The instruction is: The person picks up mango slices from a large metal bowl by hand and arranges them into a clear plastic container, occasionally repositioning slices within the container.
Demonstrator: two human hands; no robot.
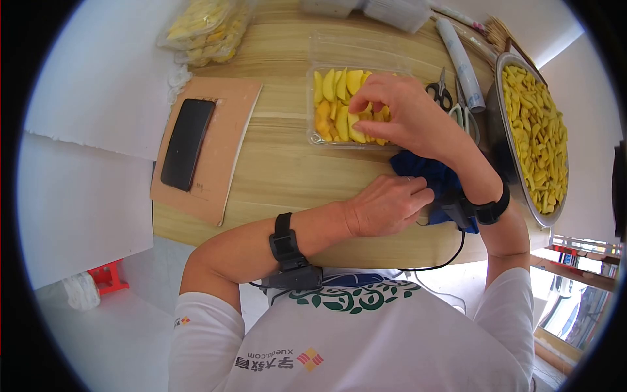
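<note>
Over the right part of a clear plastic box [311, 132] hangs my right hand [408, 114], thumb and fingers apart, nothing seen between them. Yellow fruit slices [342, 117] fill the box in rows; my hand covers some of them. The box's clear lid [349, 47] is folded back behind it. Nearer to me, my left hand [390, 206] is closed with its fingers curled at the edge of a dark blue cloth [418, 167]. Whatever those fingers hold, if anything, is hidden.
A metal basin [516, 153] heaped with fruit slices stands at the right. Two pairs of scissors [441, 93] and a plastic film roll [460, 64] lie nearby. Left are a phone [187, 144] on a brown folder [225, 157] and stacked filled boxes [206, 32].
</note>
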